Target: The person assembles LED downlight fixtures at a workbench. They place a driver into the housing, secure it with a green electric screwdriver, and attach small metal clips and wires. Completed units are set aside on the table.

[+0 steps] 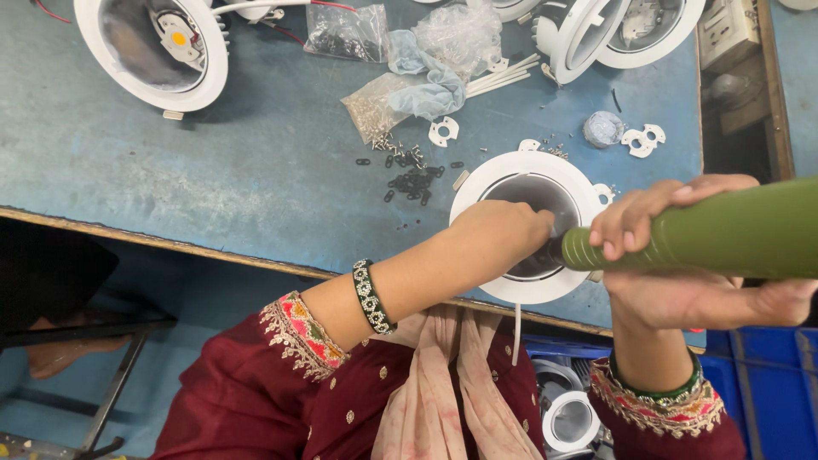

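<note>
Right hand [682, 255] wrapped fully around green driver [733, 238], tip at centre of white downlight [532, 226] near counter [213, 170] front edge. Left hand [503, 234] closed over downlight centre; what it pinches hidden. Downlight housing likely light, rigid, smooth; steady by rim. Driver likely heavy; grip barrel. Loose screws [400, 153] and black washers [413, 181] just beside.

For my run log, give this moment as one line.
left hand: inside white downlight housing | right hand: holds green electric screwdriver, tip in housing | black washers beside
</note>
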